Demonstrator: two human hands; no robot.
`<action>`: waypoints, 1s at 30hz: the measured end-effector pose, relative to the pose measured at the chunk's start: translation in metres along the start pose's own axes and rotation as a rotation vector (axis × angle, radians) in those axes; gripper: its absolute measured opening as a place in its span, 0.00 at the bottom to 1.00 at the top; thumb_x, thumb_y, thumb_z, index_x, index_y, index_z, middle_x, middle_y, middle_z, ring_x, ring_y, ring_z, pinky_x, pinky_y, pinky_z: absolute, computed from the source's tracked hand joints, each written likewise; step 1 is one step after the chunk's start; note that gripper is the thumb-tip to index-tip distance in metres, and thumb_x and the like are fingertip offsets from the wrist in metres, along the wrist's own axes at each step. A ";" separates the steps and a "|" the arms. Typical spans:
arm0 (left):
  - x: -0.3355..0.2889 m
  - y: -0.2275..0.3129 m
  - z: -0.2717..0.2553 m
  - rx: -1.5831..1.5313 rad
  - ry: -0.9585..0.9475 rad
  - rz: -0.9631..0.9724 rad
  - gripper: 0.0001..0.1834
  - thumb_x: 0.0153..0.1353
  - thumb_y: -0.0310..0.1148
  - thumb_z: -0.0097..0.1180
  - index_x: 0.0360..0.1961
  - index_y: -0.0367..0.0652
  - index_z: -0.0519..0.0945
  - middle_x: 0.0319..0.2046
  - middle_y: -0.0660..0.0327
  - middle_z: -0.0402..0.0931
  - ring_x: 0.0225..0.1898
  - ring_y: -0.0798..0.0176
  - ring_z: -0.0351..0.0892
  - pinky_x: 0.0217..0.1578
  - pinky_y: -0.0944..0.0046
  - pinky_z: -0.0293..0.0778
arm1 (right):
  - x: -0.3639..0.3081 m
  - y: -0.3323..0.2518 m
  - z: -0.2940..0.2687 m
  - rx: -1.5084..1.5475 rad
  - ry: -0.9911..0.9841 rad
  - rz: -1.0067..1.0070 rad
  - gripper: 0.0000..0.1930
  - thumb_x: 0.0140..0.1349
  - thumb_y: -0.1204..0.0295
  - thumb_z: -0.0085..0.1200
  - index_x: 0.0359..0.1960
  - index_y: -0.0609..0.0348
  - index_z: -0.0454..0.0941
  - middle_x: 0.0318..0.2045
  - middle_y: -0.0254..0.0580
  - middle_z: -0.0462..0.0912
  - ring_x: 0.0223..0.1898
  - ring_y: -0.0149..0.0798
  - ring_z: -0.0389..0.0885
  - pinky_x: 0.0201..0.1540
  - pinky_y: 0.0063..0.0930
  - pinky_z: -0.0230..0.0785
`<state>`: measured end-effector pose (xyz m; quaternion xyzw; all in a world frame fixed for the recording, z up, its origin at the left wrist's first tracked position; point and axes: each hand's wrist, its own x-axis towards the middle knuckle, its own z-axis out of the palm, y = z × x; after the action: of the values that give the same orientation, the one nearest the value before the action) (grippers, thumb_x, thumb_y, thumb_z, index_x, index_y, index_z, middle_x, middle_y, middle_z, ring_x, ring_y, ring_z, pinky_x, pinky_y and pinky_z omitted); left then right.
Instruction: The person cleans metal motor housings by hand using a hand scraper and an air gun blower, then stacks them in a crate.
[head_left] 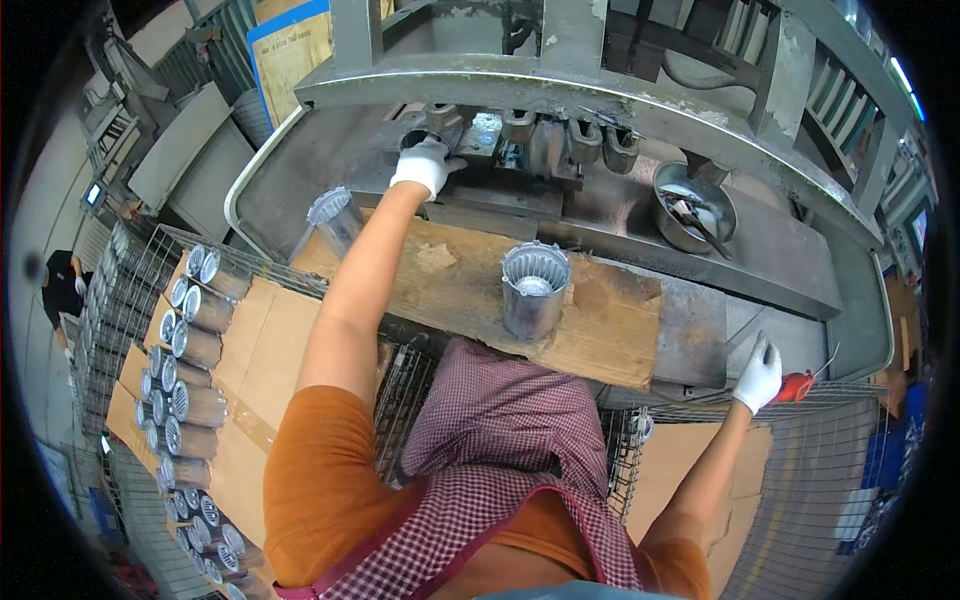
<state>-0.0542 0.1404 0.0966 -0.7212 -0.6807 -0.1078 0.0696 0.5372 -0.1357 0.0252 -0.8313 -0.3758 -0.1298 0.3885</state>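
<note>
My left hand point(424, 170), in a white glove, reaches to the back of the metal workbench. Its fingers curl over a dark, round-ended part point(413, 138) beside the row of metal blocks, and its thumb points right. My right hand point(758, 378), also gloved, is at the bench's right front edge with its fingers stretched upward. Beside its wrist is a red object point(795, 387), whose kind I cannot make out. A ribbed, hollow metal cylinder point(534, 318) stands upright on the wooden board point(440, 285) before me. A second such cylinder point(338, 220) leans beyond my left forearm.
A metal bowl point(722, 236) with tools in it stands at the right. Grey machine beams point(460, 88) cross above the bench. At lower left, a wire cage point(130, 300) holds several metal cylinders point(195, 345) on cardboard point(262, 345). Another person point(65, 285) is at far left.
</note>
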 end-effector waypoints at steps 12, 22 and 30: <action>-0.071 0.026 0.015 -0.098 0.403 -0.215 0.35 0.51 0.61 0.64 0.53 0.48 0.79 0.49 0.52 0.78 0.50 0.46 0.77 0.47 0.47 0.73 | -0.004 0.020 -0.040 -0.053 0.523 -0.467 0.27 0.58 0.60 0.68 0.53 0.67 0.79 0.46 0.54 0.84 0.46 0.52 0.82 0.52 0.39 0.72; -0.204 0.163 -0.005 -0.965 -0.071 0.106 0.52 0.40 0.44 0.76 0.67 0.40 0.66 0.62 0.47 0.71 0.63 0.49 0.72 0.64 0.53 0.68 | -0.004 0.025 -0.034 0.786 0.203 0.032 0.21 0.69 0.61 0.54 0.57 0.61 0.76 0.53 0.49 0.80 0.51 0.47 0.78 0.58 0.41 0.69; -0.193 0.251 -0.031 -0.235 -0.093 0.660 0.35 0.46 0.48 0.65 0.59 0.54 0.76 0.49 0.49 0.77 0.47 0.45 0.80 0.48 0.48 0.74 | -0.155 -0.068 -0.026 0.466 -0.903 0.032 0.31 0.59 0.50 0.64 0.58 0.59 0.78 0.47 0.45 0.85 0.48 0.36 0.82 0.54 0.30 0.71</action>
<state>0.1844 -0.0697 0.0898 -0.9095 -0.3965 -0.1240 -0.0138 0.3842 -0.2083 0.0008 -0.7014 -0.5126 0.3356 0.3643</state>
